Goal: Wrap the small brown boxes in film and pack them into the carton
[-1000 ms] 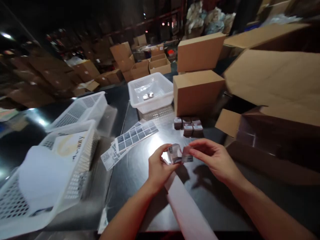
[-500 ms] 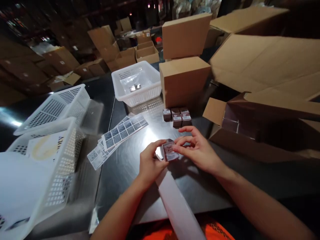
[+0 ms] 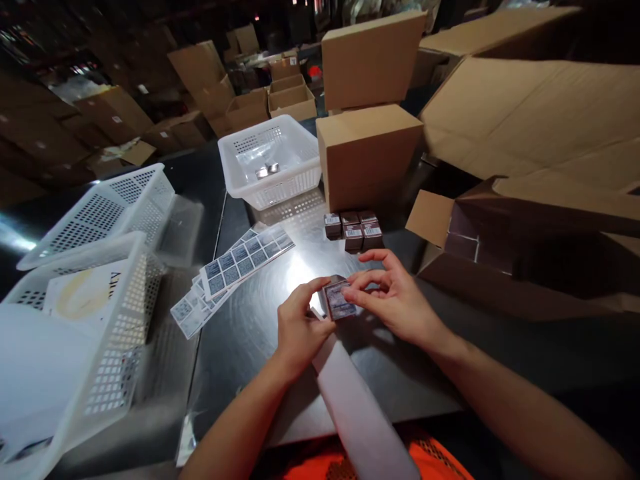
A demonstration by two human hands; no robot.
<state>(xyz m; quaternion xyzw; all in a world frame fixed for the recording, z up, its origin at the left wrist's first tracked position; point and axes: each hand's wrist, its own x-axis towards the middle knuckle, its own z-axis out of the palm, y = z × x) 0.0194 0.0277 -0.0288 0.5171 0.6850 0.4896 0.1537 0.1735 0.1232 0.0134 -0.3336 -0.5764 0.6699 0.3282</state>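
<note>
My left hand (image 3: 303, 323) is closed around a small dark box (image 3: 340, 303), thumb and fingers along its left side. A square printed label with a pale edge lies on the box's upper face. My right hand (image 3: 387, 293) is at the box's right edge, thumb and index finger pinched together against that face. Whatever lies between those fingertips is too small to make out. A long white strip (image 3: 357, 407) runs from under my left hand down to my lap. Label sheets (image 3: 240, 263) with dark square stickers lie overlapping to the left.
Several small dark boxes (image 3: 353, 230) stand grouped beyond my hands. Behind them are stacked cardboard cartons (image 3: 367, 160). An open carton (image 3: 465, 280) holding dark boxes sits at the right. A white basket (image 3: 273, 193) stands at the back; more baskets (image 3: 125, 300) are on the left.
The view has shifted slightly. Both hands keep nearly the same place on the box, and its upper face now reflects less light, so the label shows darker.
</note>
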